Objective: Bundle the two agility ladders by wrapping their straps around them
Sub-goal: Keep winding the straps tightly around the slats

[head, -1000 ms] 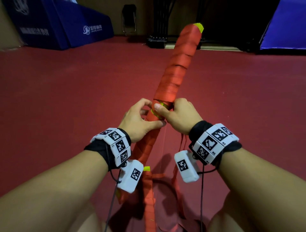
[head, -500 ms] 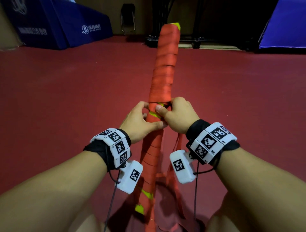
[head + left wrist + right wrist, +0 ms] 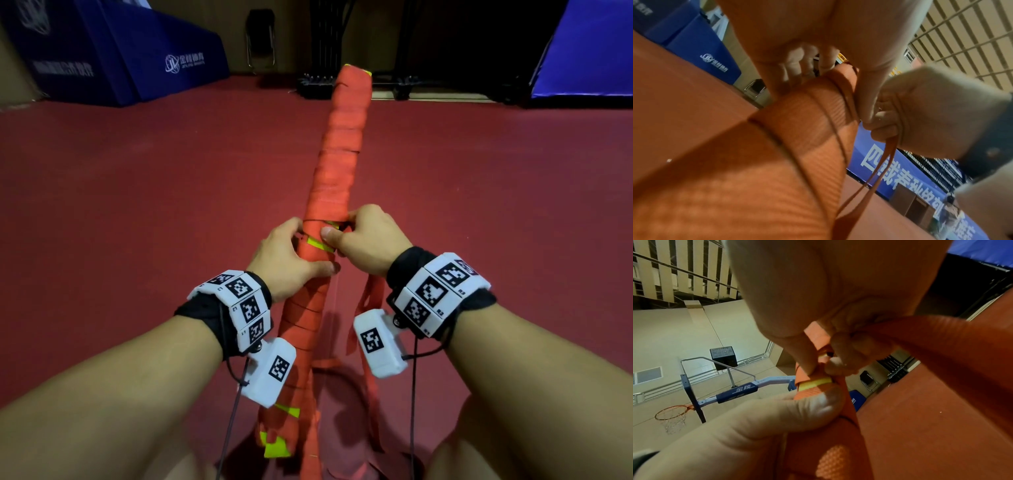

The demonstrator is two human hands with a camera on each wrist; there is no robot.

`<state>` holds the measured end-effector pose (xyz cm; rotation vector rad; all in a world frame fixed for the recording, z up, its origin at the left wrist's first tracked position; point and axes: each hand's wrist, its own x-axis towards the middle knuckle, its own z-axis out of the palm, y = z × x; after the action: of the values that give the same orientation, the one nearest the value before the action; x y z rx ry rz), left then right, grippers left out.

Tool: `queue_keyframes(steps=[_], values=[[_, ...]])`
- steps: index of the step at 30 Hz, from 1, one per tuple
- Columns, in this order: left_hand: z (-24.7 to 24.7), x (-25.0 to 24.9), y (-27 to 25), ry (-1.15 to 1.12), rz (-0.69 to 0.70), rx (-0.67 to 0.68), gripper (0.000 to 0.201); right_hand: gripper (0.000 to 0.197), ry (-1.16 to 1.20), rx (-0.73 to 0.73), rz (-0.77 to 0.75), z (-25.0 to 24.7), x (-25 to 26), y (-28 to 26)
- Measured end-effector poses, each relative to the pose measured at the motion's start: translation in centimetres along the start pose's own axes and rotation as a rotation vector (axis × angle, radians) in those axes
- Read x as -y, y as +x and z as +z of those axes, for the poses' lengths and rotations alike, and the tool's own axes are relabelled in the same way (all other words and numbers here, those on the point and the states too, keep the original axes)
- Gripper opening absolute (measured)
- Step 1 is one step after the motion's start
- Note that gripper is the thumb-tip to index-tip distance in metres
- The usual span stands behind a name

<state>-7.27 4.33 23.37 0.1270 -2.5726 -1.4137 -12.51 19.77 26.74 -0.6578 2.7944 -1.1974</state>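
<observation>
A long bundle of agility ladders (image 3: 337, 161), wound in orange strap with yellow rungs showing, stands tilted away from me over the red floor. My left hand (image 3: 291, 255) grips the bundle (image 3: 797, 123) at its middle, thumb across the front. My right hand (image 3: 363, 240) pinches the orange strap (image 3: 818, 337) against the bundle beside a yellow rung (image 3: 813, 382). Loose strap (image 3: 370, 342) hangs below my right wrist, and in the left wrist view the strap (image 3: 879, 162) runs down out of my right fist (image 3: 920, 113).
Red sports floor (image 3: 137, 205) all around. Blue padded blocks (image 3: 130, 54) stand at the far left, another blue mat (image 3: 589, 44) at the far right, a folding chair (image 3: 261, 37) and a dark rack (image 3: 342, 44) at the back. A basketball hoop (image 3: 674, 413) shows overhead.
The bundle's far end has swung from leaning right to nearly straight ahead. Both hands have stayed at the middle, the right one working the strap over the yellow rung.
</observation>
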Motion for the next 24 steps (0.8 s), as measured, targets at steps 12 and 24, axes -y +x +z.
queue_keyframes(steps=[12, 24], values=[[0.3, -1.2, -0.6, -0.103, -0.048, 0.148, 0.078, 0.053, 0.025, -0.036, -0.012, -0.1, 0.4, -0.3], [-0.1, 0.8, 0.1, -0.334, -0.055, 0.272, 0.042, 0.035, -0.007, -0.023, -0.072, -0.7, 0.3, -0.3]])
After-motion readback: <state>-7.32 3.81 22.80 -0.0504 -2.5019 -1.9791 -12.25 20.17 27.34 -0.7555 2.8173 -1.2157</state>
